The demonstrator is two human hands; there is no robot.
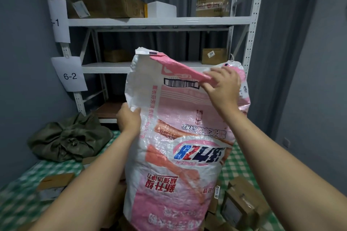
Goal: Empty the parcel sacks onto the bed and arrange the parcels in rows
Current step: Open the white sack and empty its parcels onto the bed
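I hold the sack point(178, 137) upright over the middle of the bed point(18, 202), its print upside down; its lower end runs out of frame, so I cannot tell whether it touches the sheet. My left hand point(129, 119) grips the sack's left edge, fingers curled round the weave; my right hand point(222, 85) is closed on the pink flap point(176, 65) folded over at the sack's top right.

Brown parcels point(244, 202) lie heaped just beside the sack toward the bed's right edge; one more box point(54, 182) lies near the left edge, apart from the sack. A green bundle point(69, 140) sits in the bed's far left corner.

A white rack point(159, 21) stands behind the far edge; cartons point(107, 5) sit on its shelves, and a paper label point(70, 75) reading 6-2 hangs from its left post.
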